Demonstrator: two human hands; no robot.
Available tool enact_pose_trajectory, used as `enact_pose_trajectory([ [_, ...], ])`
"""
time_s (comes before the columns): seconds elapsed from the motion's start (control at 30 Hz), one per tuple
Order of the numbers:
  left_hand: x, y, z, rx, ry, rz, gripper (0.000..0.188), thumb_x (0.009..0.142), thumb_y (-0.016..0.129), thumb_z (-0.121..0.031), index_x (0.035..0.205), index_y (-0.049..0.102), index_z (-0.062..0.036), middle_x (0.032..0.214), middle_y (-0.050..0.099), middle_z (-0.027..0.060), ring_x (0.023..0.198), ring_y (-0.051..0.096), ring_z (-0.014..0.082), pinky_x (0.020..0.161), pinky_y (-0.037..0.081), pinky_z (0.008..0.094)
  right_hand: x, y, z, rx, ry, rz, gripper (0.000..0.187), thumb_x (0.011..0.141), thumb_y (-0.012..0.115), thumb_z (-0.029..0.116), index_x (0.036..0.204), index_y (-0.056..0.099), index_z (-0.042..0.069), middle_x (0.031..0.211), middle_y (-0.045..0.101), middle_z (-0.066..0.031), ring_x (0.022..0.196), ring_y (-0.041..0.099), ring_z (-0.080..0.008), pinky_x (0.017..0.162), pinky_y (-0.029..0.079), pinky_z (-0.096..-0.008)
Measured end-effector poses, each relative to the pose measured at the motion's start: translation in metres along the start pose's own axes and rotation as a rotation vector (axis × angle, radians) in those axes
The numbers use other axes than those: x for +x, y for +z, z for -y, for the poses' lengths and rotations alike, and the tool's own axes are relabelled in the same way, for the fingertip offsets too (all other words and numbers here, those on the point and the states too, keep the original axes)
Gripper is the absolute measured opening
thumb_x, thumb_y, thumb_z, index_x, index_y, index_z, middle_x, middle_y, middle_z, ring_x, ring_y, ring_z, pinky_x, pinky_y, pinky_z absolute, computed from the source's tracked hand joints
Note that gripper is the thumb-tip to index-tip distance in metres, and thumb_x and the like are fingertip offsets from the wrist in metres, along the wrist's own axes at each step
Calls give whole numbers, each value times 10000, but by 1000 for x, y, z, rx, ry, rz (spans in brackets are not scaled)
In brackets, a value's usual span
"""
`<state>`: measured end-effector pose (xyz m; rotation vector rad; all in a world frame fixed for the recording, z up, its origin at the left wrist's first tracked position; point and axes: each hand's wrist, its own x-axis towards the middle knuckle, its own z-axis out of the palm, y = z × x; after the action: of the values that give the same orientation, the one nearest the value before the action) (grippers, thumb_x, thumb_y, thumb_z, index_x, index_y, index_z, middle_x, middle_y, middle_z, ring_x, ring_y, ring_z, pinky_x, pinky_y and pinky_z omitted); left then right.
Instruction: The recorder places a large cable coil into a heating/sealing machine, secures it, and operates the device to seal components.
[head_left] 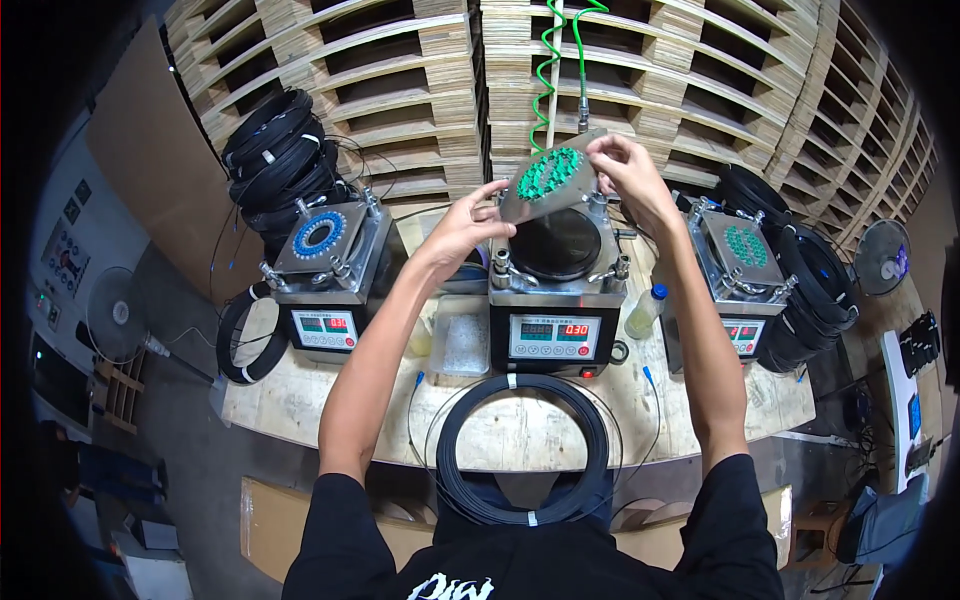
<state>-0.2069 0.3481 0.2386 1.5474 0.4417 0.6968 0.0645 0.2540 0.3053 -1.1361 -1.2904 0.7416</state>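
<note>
A square metal fixture plate (527, 207) carrying a ring of green connectors is tilted above the middle polishing machine (558, 345). My left hand (470, 232) grips its left edge between thumb and fingers. At the upper right edge, my right hand (630, 178) holds the same plate, with fingers closed on the rim. Below the plate, the machine's round black polishing pad (556, 246) lies exposed between corner clamp posts. A red lit display shows on the machine's front.
Similar machines stand at left (324, 290) and right (738, 290), each with a plate mounted. A black cable coil (452, 435) lies at the table's front edge. A clear tray (462, 345) and a blue-capped bottle (645, 312) flank the middle machine. Wooden pallets (400, 90) rise behind.
</note>
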Motion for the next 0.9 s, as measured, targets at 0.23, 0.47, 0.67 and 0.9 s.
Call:
enact_pose_trajectory([
  [0.23, 10, -2, 27, 78, -68, -99, 716, 932, 747, -174, 1522, 387, 17, 932, 725, 67, 822, 628, 74, 773, 505, 239, -43, -30, -72, 221, 123, -93, 639, 962, 601, 21, 1536, 326, 81, 1146, 628, -115, 985, 584, -134, 783, 457, -234],
  [0.47, 14, 4, 49, -81, -92, -222, 541, 915, 753, -110, 1405, 558, 8, 866, 701, 9, 760, 618, 54, 704, 505, 210, -58, -32, -106, 202, 222, -34, 595, 985, 615, 82, 1518, 363, -2, 1102, 653, -48, 884, 581, -87, 717, 435, -212],
  [0.67, 5, -2, 46, -155, -206, -209, 511, 916, 747, -103, 1386, 574, -3, 898, 682, -7, 742, 622, 54, 658, 500, 204, -60, -22, -100, 141, 246, -57, 522, 981, 621, 70, 1458, 449, -55, 1007, 655, -45, 894, 606, -108, 774, 490, -259],
  [0.9, 6, 0, 46, -118, -281, -175, 511, 911, 753, -104, 1376, 573, 6, 881, 696, -1, 684, 609, 50, 626, 485, 201, -58, -33, -112, 74, 304, 9, 501, 974, 614, 52, 1419, 467, -125, 1028, 667, -80, 888, 623, -129, 823, 505, -266],
])
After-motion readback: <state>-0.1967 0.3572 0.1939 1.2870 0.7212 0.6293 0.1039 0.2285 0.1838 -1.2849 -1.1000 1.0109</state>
